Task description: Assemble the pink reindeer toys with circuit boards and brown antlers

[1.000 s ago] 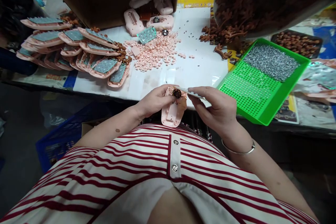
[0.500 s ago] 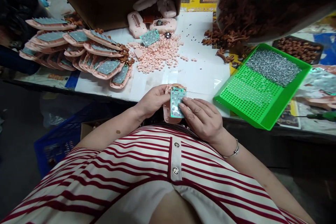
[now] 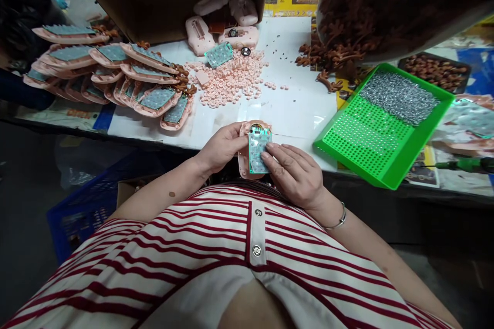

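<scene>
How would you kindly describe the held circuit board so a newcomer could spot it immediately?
Left of the green basket in the picture, the left hand grips a pink shell. The green-edged circuit board lies over that shell. Only this board is touched by the right hand.

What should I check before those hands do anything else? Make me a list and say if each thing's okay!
1. Left hand holding the pink shell: ok, it grips the shell's left side.
2. Right hand on the circuit board: ok, its fingertips touch the board's right side.
3. Board over the shell: ok, it lies there bumpy side up.
4. Board sitting snugly: cannot tell; pink shows along its left, and fingers cover part of its right.
5. Parts under the board: cannot tell, the board hides them.
6. Small metal pieces inside the green tray: ok, heaped at its far end.
</scene>
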A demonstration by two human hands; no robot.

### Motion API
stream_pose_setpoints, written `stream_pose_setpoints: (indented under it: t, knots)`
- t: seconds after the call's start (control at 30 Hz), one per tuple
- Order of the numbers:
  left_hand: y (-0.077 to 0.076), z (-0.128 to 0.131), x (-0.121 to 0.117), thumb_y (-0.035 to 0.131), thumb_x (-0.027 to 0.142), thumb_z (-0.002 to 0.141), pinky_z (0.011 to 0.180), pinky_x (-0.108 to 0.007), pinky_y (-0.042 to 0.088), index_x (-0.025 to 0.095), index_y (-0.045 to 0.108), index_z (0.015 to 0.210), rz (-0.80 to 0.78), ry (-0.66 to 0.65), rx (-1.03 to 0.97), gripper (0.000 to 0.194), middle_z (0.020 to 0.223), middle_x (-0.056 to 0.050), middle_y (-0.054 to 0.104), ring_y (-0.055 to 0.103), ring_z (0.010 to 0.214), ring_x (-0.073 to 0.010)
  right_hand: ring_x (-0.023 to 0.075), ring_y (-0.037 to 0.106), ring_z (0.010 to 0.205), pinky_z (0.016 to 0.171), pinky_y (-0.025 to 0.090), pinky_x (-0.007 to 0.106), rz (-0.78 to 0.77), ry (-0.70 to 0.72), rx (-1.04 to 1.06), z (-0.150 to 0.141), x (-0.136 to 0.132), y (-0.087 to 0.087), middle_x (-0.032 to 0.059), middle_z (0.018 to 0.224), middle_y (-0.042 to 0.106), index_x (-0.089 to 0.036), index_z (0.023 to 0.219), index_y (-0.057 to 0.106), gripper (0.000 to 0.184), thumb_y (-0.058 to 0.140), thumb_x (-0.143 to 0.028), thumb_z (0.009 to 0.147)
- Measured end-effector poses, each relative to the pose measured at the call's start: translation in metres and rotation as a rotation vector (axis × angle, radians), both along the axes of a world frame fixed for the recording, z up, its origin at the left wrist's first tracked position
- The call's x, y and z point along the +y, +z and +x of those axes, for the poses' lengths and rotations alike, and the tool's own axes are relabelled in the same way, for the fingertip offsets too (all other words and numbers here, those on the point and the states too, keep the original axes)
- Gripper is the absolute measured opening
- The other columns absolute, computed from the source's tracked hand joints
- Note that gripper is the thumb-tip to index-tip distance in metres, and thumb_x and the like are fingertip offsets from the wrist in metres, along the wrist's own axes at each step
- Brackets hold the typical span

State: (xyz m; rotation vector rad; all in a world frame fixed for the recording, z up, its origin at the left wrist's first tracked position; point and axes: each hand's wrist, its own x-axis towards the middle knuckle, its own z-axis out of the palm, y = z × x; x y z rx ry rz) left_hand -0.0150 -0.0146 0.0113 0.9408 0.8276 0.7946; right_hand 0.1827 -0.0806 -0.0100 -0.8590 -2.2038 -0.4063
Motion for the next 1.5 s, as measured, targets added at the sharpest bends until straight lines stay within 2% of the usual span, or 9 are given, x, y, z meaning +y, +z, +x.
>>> stream_pose_setpoints:
  t: [0.27,0.47,0.6,0.83,0.97,1.1,1.2,1.33,1.5]
  knots:
    - [0.001,0.001,-0.001,0.081,0.035,0.077,0.091,-0.029,0.051,0.016,0.077,0.103,0.008,0.0,-0.008,0.033,0.098,-0.005,0.077,0.068,0.093,-0.0171,0.0221,0.076,0.11,0.096,0.064,0.036,0.021,-0.011,-0.014,-0.003,0.0,0.002,0.0159,0.118,0.079,-0.01,0.124,0.067,0.029,0.054,-0.011,0.098]
    - [0.002,0.002,-0.001,0.086,0.032,0.07,0.088,-0.029,0.051,0.016,0.078,0.101,-0.029,0.034,0.013,0.036,0.096,-0.004,0.078,0.069,0.088,-0.0168,0.0239,0.074,0.115,0.099,0.063,0.038,-0.045,0.028,0.045,-0.005,0.0,-0.002,0.0191,0.121,0.077,-0.008,0.127,0.066,0.032,0.055,-0.009,0.097]
    - [0.003,0.002,-0.001,0.085,0.033,0.073,0.09,-0.028,0.052,0.016,0.078,0.102,-0.031,0.024,-0.007,0.034,0.098,-0.005,0.078,0.069,0.089,-0.0164,0.0235,0.073,0.117,0.101,0.062,0.038,-0.068,0.038,0.093,-0.007,0.0,-0.006,0.0203,0.122,0.076,-0.007,0.132,0.063,0.039,0.061,-0.008,0.094]
    - [0.001,-0.002,0.002,0.084,0.029,0.073,0.085,-0.025,0.053,0.016,0.078,0.104,-0.013,0.031,0.028,0.034,0.093,-0.003,0.078,0.069,0.088,-0.0154,0.0217,0.072,0.121,0.101,0.062,0.039,-0.122,0.043,0.141,-0.006,0.003,-0.012,0.0152,0.126,0.076,-0.016,0.14,0.058,0.045,0.06,-0.01,0.095]
    - [0.004,-0.008,0.005,0.082,0.026,0.071,0.084,-0.026,0.053,0.015,0.078,0.106,-0.03,-0.013,0.048,0.036,0.093,-0.004,0.078,0.07,0.087,-0.0172,0.0221,0.072,0.121,0.102,0.062,0.039,-0.138,0.053,0.119,-0.004,0.002,-0.012,0.0151,0.127,0.076,-0.016,0.138,0.06,0.044,0.062,-0.011,0.094]
    - [0.004,-0.015,0.009,0.08,0.021,0.065,0.086,-0.031,0.054,0.013,0.077,0.105,-0.097,-0.089,-0.032,0.041,0.098,-0.008,0.078,0.072,0.09,-0.021,0.0223,0.072,0.121,0.102,0.063,0.04,-0.148,0.064,0.119,-0.003,0.001,-0.01,0.0143,0.128,0.075,-0.018,0.141,0.058,0.048,0.063,-0.011,0.094]
    - [0.002,-0.017,0.012,0.081,0.024,0.06,0.082,-0.032,0.054,0.012,0.076,0.109,-0.176,-0.119,-0.106,0.051,0.099,-0.01,0.078,0.072,0.089,-0.0231,0.022,0.072,0.121,0.102,0.062,0.04,-0.158,0.047,0.101,-0.004,0.001,-0.011,0.0137,0.129,0.075,-0.02,0.144,0.056,0.05,0.061,-0.011,0.095]
    - [0.001,-0.011,0.01,0.087,0.031,0.066,0.08,-0.03,0.053,0.012,0.074,0.103,-0.18,-0.077,-0.042,0.043,0.094,-0.008,0.077,0.07,0.082,-0.0189,0.0225,0.072,0.121,0.103,0.062,0.041,-0.154,0.026,0.042,-0.006,0.0,-0.014,0.0149,0.131,0.074,-0.017,0.142,0.058,0.047,0.06,-0.01,0.095]
    - [0.0,-0.003,0.009,0.089,0.026,0.061,0.075,-0.028,0.053,0.011,0.072,0.094,-0.192,0.012,-0.006,0.04,0.087,-0.005,0.075,0.067,0.076,-0.0157,0.0259,0.07,0.12,0.101,0.06,0.044,-0.219,0.015,-0.067,-0.008,0.0,-0.009,0.019,0.132,0.072,-0.013,0.13,0.065,0.039,0.055,-0.007,0.093]
